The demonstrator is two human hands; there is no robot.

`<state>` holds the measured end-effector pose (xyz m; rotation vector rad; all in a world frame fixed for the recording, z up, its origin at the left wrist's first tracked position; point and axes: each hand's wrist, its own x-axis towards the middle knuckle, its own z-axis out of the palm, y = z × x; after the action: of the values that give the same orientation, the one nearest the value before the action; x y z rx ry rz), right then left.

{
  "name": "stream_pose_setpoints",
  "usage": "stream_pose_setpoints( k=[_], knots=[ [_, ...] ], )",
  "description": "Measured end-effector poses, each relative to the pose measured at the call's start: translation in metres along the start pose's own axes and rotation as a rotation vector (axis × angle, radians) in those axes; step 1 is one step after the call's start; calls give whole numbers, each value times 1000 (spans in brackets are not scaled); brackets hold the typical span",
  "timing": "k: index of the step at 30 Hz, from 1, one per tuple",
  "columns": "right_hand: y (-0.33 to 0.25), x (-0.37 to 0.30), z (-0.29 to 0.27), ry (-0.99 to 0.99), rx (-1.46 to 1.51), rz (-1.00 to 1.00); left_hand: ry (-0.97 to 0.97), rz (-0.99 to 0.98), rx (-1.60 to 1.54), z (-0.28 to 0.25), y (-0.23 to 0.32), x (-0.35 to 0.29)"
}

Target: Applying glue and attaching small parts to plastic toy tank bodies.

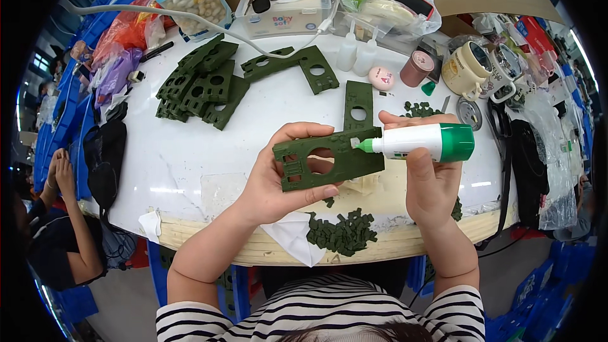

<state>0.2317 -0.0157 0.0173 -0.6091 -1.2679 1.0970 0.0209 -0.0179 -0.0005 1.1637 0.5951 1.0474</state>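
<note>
My left hand grips a dark green plastic model hull plate by its edges, thumb below and fingers above. The plate has a large round hole and small square openings. In my right hand a white glue bottle with a green base lies sideways. Its green nozzle tip touches the plate's right part, beside a small pale patch. Behind the held plate lies a similar green plate. A heap of small green parts sits at the table's near edge, partly on a white sheet.
Stacked green plates lie at the left, with two more farther back. Two small squeeze bottles, a pink-brown tin and cream mugs stand behind. A white cable crosses the back. Another person's hands show at far left.
</note>
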Motion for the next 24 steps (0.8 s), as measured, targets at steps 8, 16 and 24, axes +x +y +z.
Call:
stream_pose_setpoints(
  k=[8,16,24],
  knots=[
    [-1,0,5,10,58,12,16,-7,35,-1,-1,-1],
    [-3,-1,6,11,-116,34,26,2,68,-1,-2,-1],
    [-1,0,4,8,-18,11,14,4,103,-3,-2,-2]
  ],
)
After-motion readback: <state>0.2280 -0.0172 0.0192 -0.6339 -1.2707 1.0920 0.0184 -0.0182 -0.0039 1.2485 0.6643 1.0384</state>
